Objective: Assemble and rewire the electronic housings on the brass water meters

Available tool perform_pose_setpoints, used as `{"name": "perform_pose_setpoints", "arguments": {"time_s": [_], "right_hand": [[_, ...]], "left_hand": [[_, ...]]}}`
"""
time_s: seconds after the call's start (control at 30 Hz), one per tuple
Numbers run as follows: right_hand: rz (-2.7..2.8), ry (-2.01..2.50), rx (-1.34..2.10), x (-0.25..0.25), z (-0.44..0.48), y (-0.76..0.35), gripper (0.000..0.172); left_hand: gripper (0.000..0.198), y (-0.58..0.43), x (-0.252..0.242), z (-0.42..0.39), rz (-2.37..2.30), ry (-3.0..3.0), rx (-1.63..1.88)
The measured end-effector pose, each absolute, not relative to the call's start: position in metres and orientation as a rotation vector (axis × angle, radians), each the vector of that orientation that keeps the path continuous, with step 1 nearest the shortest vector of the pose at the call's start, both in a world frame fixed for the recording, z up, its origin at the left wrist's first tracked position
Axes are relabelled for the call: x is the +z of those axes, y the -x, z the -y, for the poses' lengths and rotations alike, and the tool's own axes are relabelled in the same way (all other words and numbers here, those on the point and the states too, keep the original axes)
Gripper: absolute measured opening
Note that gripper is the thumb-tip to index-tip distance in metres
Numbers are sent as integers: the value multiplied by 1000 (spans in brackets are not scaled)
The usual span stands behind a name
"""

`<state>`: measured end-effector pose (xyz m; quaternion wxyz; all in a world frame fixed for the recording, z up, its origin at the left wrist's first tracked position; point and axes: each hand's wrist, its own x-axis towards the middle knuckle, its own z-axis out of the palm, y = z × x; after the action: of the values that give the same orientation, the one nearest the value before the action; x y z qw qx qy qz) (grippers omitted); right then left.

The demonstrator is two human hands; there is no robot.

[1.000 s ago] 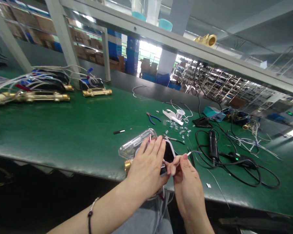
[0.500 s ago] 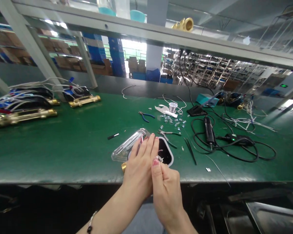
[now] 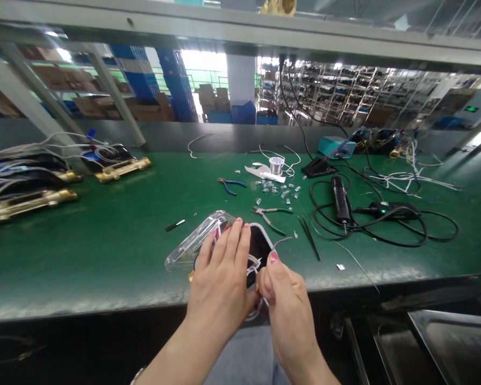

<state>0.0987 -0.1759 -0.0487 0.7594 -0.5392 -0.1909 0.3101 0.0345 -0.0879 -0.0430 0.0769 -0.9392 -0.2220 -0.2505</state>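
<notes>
Stretched flat, my left hand point(image 3: 220, 272) rests over a black housing with a white rim point(image 3: 261, 240), hiding much of it. A clear plastic cover point(image 3: 196, 238) lies at the housing's left side, and a bit of brass fitting point(image 3: 191, 276) shows below it. My right hand point(image 3: 286, 299) is closed at the housing's right edge, thumb against the curled fingers, on a thin wire point(image 3: 281, 241) whose end sticks out past the thumb. White leads point(image 3: 254, 262) show inside the housing between the hands.
Beyond the housing lie green-handled cutters point(image 3: 270, 216), blue-handled pliers point(image 3: 230, 185), black tweezers point(image 3: 309, 238), small clear pieces point(image 3: 269, 187) and a solder spool point(image 3: 276, 166). A corded black tool point(image 3: 340, 200) is at right. Brass assemblies with wires point(image 3: 28, 203) are at left.
My right hand has moved slightly right, away from my left hand, drawing the thin wire to the housing's edge. My left hand stays over the housing. The camera view has tipped downward.
</notes>
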Motion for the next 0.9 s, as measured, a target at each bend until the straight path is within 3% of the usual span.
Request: {"name": "perform_pose_setpoints", "arguments": {"time_s": [0.27,0.4,0.6,0.9], "right_hand": [[630,1389,586,-34,174,-88,47],[885,1562,333,-31,175,-82,43],[1126,1811,-81,-40,176,-73,42],[1315,1921,-270,-44,177,-80,35]], "left_hand": [[52,-37,-41,89,648,2759,-694],[51,-35,-44,88,589,2731,-669],[55,-35,-49,88,501,2693,-732],[63,-30,-53,83,476,2716,-650]]}}
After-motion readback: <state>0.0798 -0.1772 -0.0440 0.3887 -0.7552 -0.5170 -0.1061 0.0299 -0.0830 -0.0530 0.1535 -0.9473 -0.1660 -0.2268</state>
